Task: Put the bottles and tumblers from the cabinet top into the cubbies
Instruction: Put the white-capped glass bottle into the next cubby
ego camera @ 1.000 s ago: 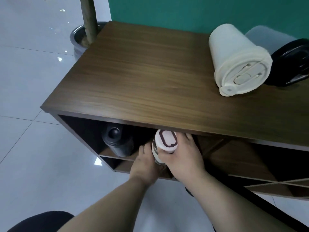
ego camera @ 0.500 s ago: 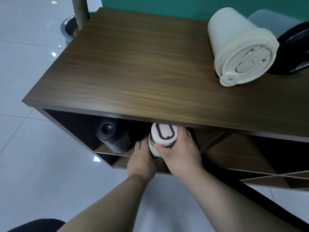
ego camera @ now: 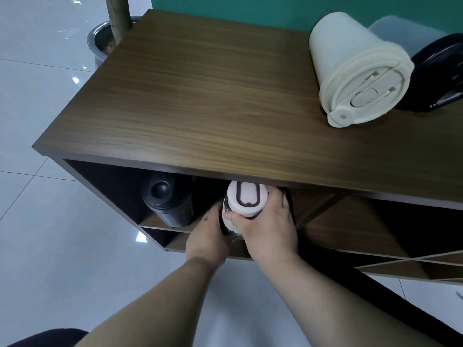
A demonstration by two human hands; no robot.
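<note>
Both hands on one bottle (ego camera: pixel 246 204), white cap with a dark oval ring facing me, body angled into the upper cubby (ego camera: pixel 213 194) just under the cabinet top (ego camera: pixel 213 96). My right hand (ego camera: pixel 268 229) is clamped around the cap end, thumb across the front; my left hand (ego camera: pixel 209 236) cups the bottle's side from below left, fingers wrapped against it. The bottle is only part way in: the cap sits level with the front edge, so this placement is not finished. Already stowed: one black bottle (ego camera: pixel 166 201), in the same upper row, to the left, standing apart from the white one. Left on the top: one cream tumbler (ego camera: pixel 355 71), lying on its side with the lid toward me, and just beside it on the right one black item (ego camera: pixel 438 76), cut by the frame edge, probably a lid or a second tumbler, I cannot tell which. Behind them a pale blue-grey shape (ego camera: pixel 400 31), unclear what it is. Count: bottles two (one stowed, one in hand); tumblers one for certain, perhaps two. Estimate: roughly halfway, one seated, one going in, at least one and likely two to go. The lower cubbies I can see hold nothing, and the diagonal ones to the right look free.
</note>
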